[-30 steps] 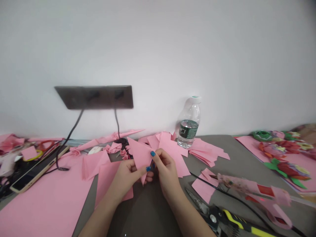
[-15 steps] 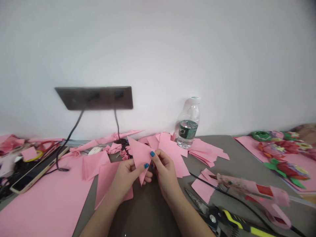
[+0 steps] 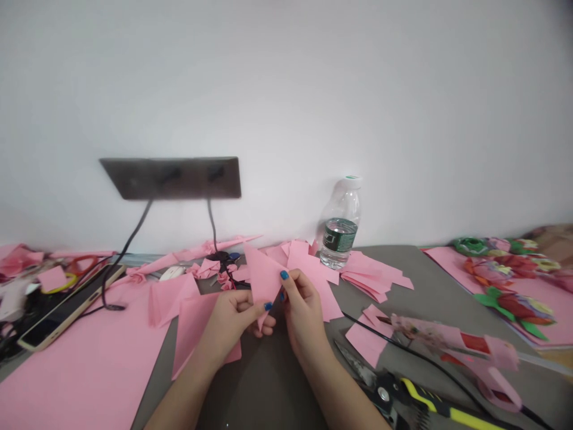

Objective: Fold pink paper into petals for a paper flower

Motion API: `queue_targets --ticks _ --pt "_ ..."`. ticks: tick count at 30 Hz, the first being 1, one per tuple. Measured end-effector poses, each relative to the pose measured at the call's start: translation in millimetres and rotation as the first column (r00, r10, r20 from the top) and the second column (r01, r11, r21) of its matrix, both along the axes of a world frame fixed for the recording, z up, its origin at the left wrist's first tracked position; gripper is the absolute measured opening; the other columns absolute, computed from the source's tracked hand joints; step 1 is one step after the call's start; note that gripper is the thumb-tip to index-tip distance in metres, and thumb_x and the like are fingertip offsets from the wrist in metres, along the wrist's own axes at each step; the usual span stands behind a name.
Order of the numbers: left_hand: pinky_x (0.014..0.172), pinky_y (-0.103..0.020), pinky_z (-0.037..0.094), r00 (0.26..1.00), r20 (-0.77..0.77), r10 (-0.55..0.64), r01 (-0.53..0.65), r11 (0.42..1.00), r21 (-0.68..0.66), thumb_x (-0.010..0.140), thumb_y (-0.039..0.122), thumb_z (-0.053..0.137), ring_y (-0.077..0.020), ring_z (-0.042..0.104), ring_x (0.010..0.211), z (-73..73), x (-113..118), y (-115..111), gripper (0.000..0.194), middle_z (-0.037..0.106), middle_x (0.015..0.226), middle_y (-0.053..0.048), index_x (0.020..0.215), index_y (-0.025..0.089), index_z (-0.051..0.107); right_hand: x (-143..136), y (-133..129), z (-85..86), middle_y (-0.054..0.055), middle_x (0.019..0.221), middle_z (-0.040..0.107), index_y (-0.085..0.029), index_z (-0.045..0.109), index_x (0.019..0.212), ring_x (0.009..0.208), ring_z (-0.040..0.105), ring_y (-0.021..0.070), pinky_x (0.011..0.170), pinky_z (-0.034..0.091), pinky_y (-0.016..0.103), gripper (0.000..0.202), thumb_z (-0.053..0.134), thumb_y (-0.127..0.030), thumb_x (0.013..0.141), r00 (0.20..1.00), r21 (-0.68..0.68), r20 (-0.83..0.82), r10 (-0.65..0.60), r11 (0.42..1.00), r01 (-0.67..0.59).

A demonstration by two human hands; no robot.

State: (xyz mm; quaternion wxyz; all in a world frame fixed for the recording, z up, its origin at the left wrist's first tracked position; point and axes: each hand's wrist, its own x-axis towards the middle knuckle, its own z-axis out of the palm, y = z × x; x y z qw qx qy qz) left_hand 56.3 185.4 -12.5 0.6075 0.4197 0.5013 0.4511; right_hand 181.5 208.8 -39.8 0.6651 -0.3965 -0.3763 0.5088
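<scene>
Between my two hands is a folded piece of pink paper [image 3: 264, 275], held up in a pointed triangle above the grey table [image 3: 264, 388]. My left hand [image 3: 237, 316] pinches its lower part, the thumb pressed on the front and fingers behind. My right hand [image 3: 302, 310] grips the right edge between thumb and fingertips. Behind them lie more pink paper pieces [image 3: 313, 275], and a pink square [image 3: 192, 328] rests partly under my left forearm. The fingers behind the paper are partly hidden.
A water bottle [image 3: 341, 233] stands near the wall. On the right lie a pink glue gun [image 3: 461, 346] with its cord, pliers [image 3: 380, 382] with yellow-black handles, and paper flowers [image 3: 514, 298]. A phone [image 3: 67, 310] and a large pink sheet [image 3: 89, 370] lie left.
The folded paper has shifted slightly right and turned, its tip now farther right. My right hand has moved a little to the right; both hands keep their pinch.
</scene>
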Motion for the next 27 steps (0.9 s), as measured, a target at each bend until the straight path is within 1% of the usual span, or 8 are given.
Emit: queue_targets --ticks 2,10,14,18,20,22,25,27 --pt "0.045 -0.022 0.05 1.0 -0.003 -0.023 0.023 1.0 -0.005 0.065 0.035 0.087 -0.0169 0.069 0.046 -0.1 0 0 0.03 0.075 0.056 -0.008 0.057 0.016 0.064 0 1 -0.6 -0.007 0.059 0.04 -0.022 0.05 0.064 0.055 0.035 0.0128 0.052 0.031 0.025 0.044 0.073 -0.058 0.078 0.999 -0.009 -0.028 -0.025 1.0 0.025" --pt "0.049 -0.019 0.051 0.994 -0.027 -0.103 0.103 0.995 -0.001 0.061 0.031 0.089 -0.0144 0.07 0.05 2.7 -1 0 0.032 0.077 0.06 -0.007 0.059 0.016 0.06 2 1 1.2 -0.008 0.058 0.04 -0.022 0.052 0.064 0.054 0.033 0.0119 0.051 0.03 0.025 0.045 0.078 -0.057 0.074 0.991 -0.023 -0.106 -0.086 0.996 0.084" --pt "0.049 -0.02 0.051 0.99 -0.046 -0.134 0.133 0.991 -0.012 0.06 0.031 0.089 -0.014 0.07 0.049 1.1 -1 1 0.032 0.076 0.057 -0.004 0.058 0.016 0.06 3 3 2.4 -0.008 0.057 0.04 -0.021 0.052 0.062 0.053 0.032 0.0111 0.05 0.029 0.024 0.045 0.081 -0.055 0.071 0.982 -0.026 -0.144 -0.126 0.992 0.123" --pt "0.05 -0.021 0.052 0.984 -0.072 -0.166 0.165 0.986 -0.018 0.058 0.032 0.089 -0.0152 0.07 0.049 0.8 1 -1 0.03 0.075 0.057 -0.005 0.06 0.015 0.065 10 8 2.1 -0.009 0.056 0.038 -0.022 0.045 0.061 0.051 0.03 0.0102 0.048 0.027 0.023 0.049 0.078 -0.056 0.073 0.961 -0.035 -0.202 -0.19 0.982 0.187" --pt "0.051 -0.022 0.053 0.985 -0.08 -0.154 0.155 0.988 -0.004 0.058 0.038 0.089 -0.0157 0.07 0.05 1.7 -1 -1 0.033 0.076 0.059 -0.006 0.062 0.015 0.066 12 10 1.6 -0.009 0.056 0.038 -0.023 0.044 0.062 0.051 0.03 0.0103 0.048 0.028 0.023 0.048 0.077 -0.056 0.073 0.956 -0.037 -0.215 -0.201 0.98 0.197" --pt "0.054 -0.023 0.053 0.99 -0.081 -0.117 0.119 0.993 0.019 0.062 0.048 0.086 -0.0159 0.07 0.053 2.8 -4 -1 0.039 0.077 0.061 -0.007 0.065 0.016 0.065 12 11 1.3 -0.009 0.057 0.038 -0.023 0.046 0.062 0.051 0.031 0.0106 0.048 0.028 0.023 0.047 0.078 -0.056 0.073 0.959 -0.037 -0.214 -0.185 0.983 0.181" --pt "0.056 -0.026 0.054 0.995 -0.085 -0.05 0.056 0.996 0.075 0.073 0.066 0.07 -0.0166 0.069 0.053 3.9 -9 0 0.049 0.075 0.062 -0.006 0.07 0.017 0.065 9 8 0.9 -0.008 0.057 0.037 -0.023 0.046 0.062 0.052 0.032 0.011 0.049 0.029 0.024 0.049 0.079 -0.057 0.072 0.972 -0.029 -0.2 -0.127 0.992 0.124" --pt "0.055 -0.028 0.053 0.992 -0.128 -0.01 0.03 0.988 0.149 0.079 0.07 0.06 -0.017 0.064 0.05 4.7 -10 0 0.053 0.069 0.057 -0.004 0.068 0.018 0.062 6 6 0.7 -0.008 0.057 0.038 -0.022 0.046 0.061 0.053 0.032 0.0112 0.05 0.029 0.024 0.049 0.078 -0.057 0.073 0.981 -0.019 -0.178 -0.071 0.997 0.068"
